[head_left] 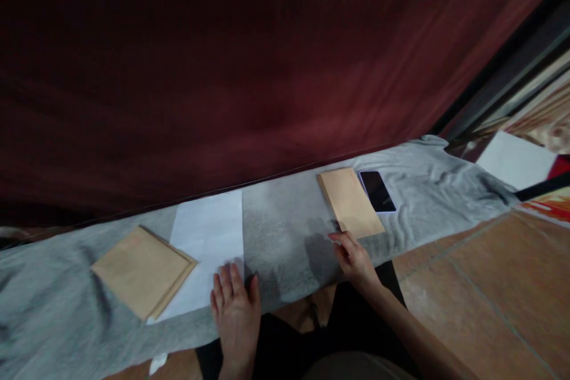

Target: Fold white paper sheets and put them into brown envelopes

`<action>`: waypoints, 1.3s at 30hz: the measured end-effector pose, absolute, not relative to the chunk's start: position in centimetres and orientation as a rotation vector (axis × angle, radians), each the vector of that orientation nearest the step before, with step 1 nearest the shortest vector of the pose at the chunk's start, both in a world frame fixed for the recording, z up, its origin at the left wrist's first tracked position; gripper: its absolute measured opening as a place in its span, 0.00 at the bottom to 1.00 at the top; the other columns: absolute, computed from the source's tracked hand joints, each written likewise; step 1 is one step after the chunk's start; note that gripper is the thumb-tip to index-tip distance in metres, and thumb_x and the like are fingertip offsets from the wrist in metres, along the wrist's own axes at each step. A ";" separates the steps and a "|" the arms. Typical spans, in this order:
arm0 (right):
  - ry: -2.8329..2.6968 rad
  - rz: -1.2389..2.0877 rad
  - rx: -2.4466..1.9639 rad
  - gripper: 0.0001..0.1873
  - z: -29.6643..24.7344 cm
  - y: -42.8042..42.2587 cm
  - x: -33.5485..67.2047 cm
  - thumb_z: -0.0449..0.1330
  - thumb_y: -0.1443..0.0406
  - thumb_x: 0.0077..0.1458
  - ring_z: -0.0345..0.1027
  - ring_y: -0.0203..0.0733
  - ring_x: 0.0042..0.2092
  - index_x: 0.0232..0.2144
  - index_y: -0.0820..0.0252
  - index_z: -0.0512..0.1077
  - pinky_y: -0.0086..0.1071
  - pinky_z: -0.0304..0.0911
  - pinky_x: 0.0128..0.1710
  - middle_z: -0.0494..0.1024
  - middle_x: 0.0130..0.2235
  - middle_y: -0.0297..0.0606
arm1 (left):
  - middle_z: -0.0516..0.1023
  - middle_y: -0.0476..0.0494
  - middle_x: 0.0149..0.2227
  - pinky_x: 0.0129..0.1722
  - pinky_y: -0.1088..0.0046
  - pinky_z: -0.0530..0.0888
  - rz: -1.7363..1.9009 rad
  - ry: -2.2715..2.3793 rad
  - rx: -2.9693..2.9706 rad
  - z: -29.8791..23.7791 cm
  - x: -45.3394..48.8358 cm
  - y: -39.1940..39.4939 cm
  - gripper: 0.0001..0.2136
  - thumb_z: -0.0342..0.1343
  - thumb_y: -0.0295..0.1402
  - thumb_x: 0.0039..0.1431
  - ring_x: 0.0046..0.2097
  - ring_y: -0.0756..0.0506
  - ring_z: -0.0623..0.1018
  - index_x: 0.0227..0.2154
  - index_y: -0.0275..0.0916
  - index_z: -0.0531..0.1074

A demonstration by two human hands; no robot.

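The person's left hand [236, 309] lies open, palm down and fingers stretched out, on the near right corner of a white sheet [207, 234]; most of that sheet reaches away toward eleven o'clock from it. Over at about ten o'clock from the same hand, a stack of brown envelopes [140, 273] sits askew, its right-hand part overlapping the sheet and the rest on the grey cloth [280, 214] that covers the narrow surface. The right hand [355, 258], at two to three o'clock from the left, is closed, thumb and forefinger pinching a small pale item [334, 241], too blurred for me to name. Straight up at twelve o'clock from that hand is a second brown stack [351, 199], its near edge right by the fingers; whether they touch it I can't tell from here. At one o'clock from the right hand, just beside that stack, a phone [377, 192] lies with its dark screen up. A dark red curtain [285, 71] fills the whole twelve o'clock side, brown tiled floor [481, 285] shows toward four, and a white scrap [158, 363] lies low at eight o'clock from the left hand.
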State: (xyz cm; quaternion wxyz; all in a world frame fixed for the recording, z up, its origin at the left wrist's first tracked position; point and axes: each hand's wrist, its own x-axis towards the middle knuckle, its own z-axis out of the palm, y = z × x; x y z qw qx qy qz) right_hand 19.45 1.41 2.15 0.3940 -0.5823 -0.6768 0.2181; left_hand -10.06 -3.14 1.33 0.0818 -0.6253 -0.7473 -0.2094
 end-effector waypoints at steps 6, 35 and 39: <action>-1.962 0.573 -1.448 0.18 0.8 0.2 16.6 0.48 0.70 0.66 0.76 0.45 0.48 0.52 0.54 0.71 0.35 0.73 0.46 0.78 0.50 0.43 | 0.74 0.23 0.59 0.58 0.51 0.72 -0.327 -2.267 -1.885 1.3 -12.5 -4.4 0.23 0.43 0.38 0.69 0.62 0.31 0.72 0.56 0.27 0.72; -1.240 1.377 -1.344 0.22 1.6 2.0 14.2 0.52 0.51 0.66 0.78 0.44 0.35 0.51 0.55 0.75 0.33 0.74 0.28 0.82 0.39 0.39 | 0.82 0.42 0.40 0.40 0.68 0.77 -0.695 -1.901 -2.386 6.4 -4.2 -3.3 0.14 0.47 0.40 0.70 0.41 0.43 0.81 0.40 0.40 0.76; -1.213 1.397 -1.250 0.17 1.4 2.9 14.2 0.58 0.52 0.61 0.77 0.44 0.38 0.44 0.56 0.78 0.37 0.75 0.40 0.82 0.37 0.36 | 0.82 0.42 0.39 0.38 0.66 0.78 -0.665 -1.889 -2.521 5.8 0.5 -3.8 0.10 0.48 0.34 0.69 0.40 0.43 0.81 0.39 0.40 0.75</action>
